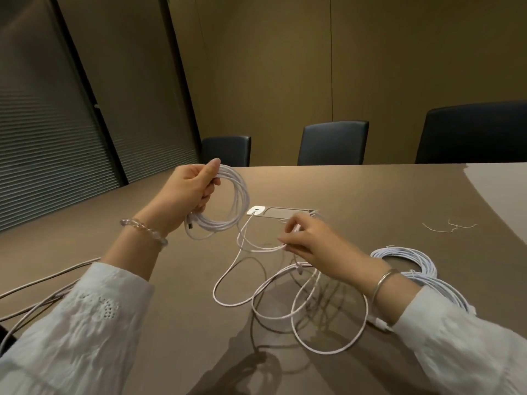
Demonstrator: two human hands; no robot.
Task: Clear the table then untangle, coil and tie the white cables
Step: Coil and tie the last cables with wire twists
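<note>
Head view: your left hand (191, 189) is raised above the worktop (385, 189), fingers closed around a white cable coil (228, 212) whose plug hangs at its lower edge. Your right hand (310, 240) pinches the loose cable strand (256, 248) between thumb and fingers; its slack lies in open loops (288, 306) near you. Finished coils (413, 266) rest at right, beside your wrist; twist ties (449, 226) lie far right, more cables (42, 283) at left
</note>
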